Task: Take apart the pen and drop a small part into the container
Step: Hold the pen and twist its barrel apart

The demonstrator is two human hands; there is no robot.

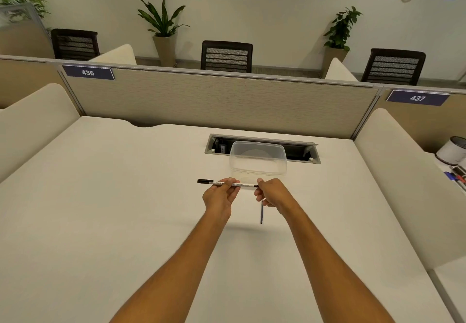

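Both hands hold a slim white whiteboard pen (pixel 243 185) level above the desk, its black cap pointing left. My left hand (pixel 220 194) pinches the barrel near the middle. My right hand (pixel 268 193) grips the pen's right end, which is hidden in the fingers. A clear plastic container (pixel 258 169) stands open just beyond the pen. A thin blue pen (pixel 262 215) lies on the desk beneath my right hand.
A cable tray opening (pixel 306 150) is cut into the white desk (pixel 126 196) behind the container. A beige partition closes the back. At the far right edge sit a white cup (pixel 451 152) and several markers (pixel 457 177).
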